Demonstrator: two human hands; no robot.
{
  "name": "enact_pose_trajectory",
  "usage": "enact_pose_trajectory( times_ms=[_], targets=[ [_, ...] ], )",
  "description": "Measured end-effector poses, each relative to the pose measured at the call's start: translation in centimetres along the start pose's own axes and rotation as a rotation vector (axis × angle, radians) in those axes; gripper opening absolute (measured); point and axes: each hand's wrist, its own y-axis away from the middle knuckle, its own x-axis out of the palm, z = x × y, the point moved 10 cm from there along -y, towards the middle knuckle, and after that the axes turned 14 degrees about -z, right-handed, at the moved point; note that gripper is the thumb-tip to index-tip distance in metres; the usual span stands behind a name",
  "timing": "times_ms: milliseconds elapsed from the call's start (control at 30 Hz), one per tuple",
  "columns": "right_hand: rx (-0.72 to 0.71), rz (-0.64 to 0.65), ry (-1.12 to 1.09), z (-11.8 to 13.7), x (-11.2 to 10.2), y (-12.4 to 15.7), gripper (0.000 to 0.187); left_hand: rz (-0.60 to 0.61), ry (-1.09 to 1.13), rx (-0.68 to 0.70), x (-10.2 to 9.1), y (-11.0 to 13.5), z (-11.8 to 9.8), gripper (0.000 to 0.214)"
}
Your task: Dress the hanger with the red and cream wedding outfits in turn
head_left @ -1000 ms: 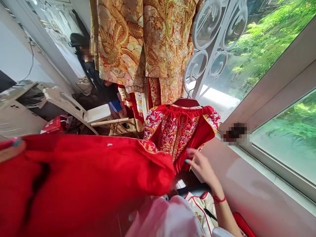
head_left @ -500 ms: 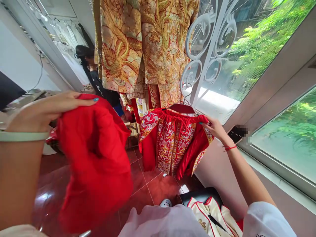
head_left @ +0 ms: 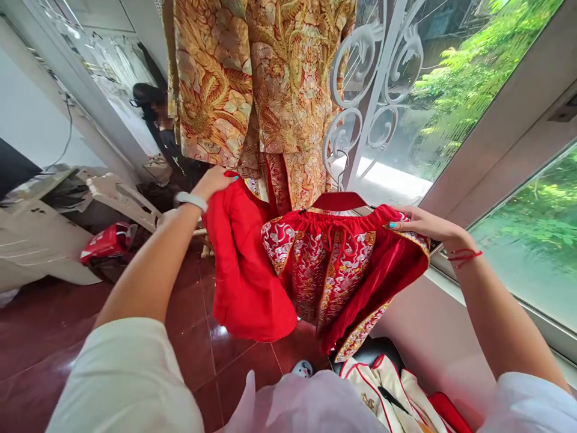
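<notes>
In the head view, my left hand [head_left: 219, 179] is closed on the upper edge of a plain red cloth [head_left: 246, 270], which hangs down below it. My right hand [head_left: 419, 222] grips the gathered top edge of a red skirt-like garment [head_left: 311, 264] embroidered in white and gold, with a tied drawstring at its front. A dark red clothes hanger [head_left: 341, 201] with a metal hook shows behind that garment's top. The red cloth overlaps the garment's left side; I cannot tell whether the two are joined.
Gold embroidered garments [head_left: 288, 90] hang straight ahead beside a white scrolled metal frame [head_left: 360, 102]. Windows line the right side. A cream garment with red trim [head_left: 383, 388] lies on a black seat at lower right. A person [head_left: 157, 120] is at back left, and a red bag [head_left: 108, 240] sits at left.
My left hand has swung right and forward, bringing the red cloth against the embroidered garment. My right hand has moved right, spreading and lifting that garment's right side.
</notes>
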Motion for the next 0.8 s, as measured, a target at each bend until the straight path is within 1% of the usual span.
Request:
enact_pose_trajectory(
  times_ms=[100,200,267,300,333,367,467,533,567,600,633,700,767,800],
  targets=[
    [0.041,-0.002,-0.023,0.0,-0.4,0.3,0.055,0.033,-0.238,0.084,3.3,2.3,-0.2,0.037],
    [0.07,0.012,-0.034,0.0,-0.3,0.5,0.056,0.08,-0.286,0.093,6.3,3.9,-0.8,0.04],
    [0.048,0.024,-0.033,0.0,0.0,0.5,0.059,0.09,-0.28,0.13,7.2,4.1,-2.5,0.04],
    [0.029,0.029,-0.034,0.0,0.3,0.5,0.06,0.085,-0.278,0.16,7.2,4.0,-3.8,0.039],
    [0.009,0.033,-0.037,0.0,0.6,0.4,0.06,0.068,-0.272,0.2,6.7,4.0,-5.4,0.039],
    [-0.009,0.036,-0.043,-0.1,1.0,0.4,0.059,0.037,-0.263,0.248,5.8,4.0,-7.3,0.04],
    [-0.055,0.013,-0.066,-0.4,2.2,0.5,0.055,-0.075,-0.239,0.336,1.4,5.2,-12.7,0.039],
    [-0.067,-0.026,-0.082,-0.8,2.9,0.7,0.055,-0.109,-0.231,0.342,-1.3,7.3,-15.2,0.04],
    [-0.065,-0.047,-0.092,-1.0,3.1,0.7,0.056,-0.109,-0.227,0.337,-2.1,8.8,-16.1,0.04],
    [-0.059,-0.067,-0.103,-1.2,3.3,0.7,0.057,-0.096,-0.225,0.331,-2.6,10.3,-16.8,0.041],
    [-0.053,-0.088,-0.113,-1.4,3.5,0.6,0.057,-0.07,-0.23,0.315,-2.6,12.0,-17.1,0.043],
    [-0.049,-0.121,-0.134,-1.7,3.7,0.3,0.057,-0.007,-0.256,0.269,-1.6,15.0,-17.0,0.048],
    [-0.049,-0.14,-0.165,-2.1,3.9,0.0,0.057,0.025,-0.277,0.22,-0.4,17.0,-16.5,0.056],
    [-0.042,-0.145,-0.186,-2.3,4.1,-0.2,0.057,0.023,-0.282,0.197,0.0,17.5,-16.1,0.06]
  ],
)
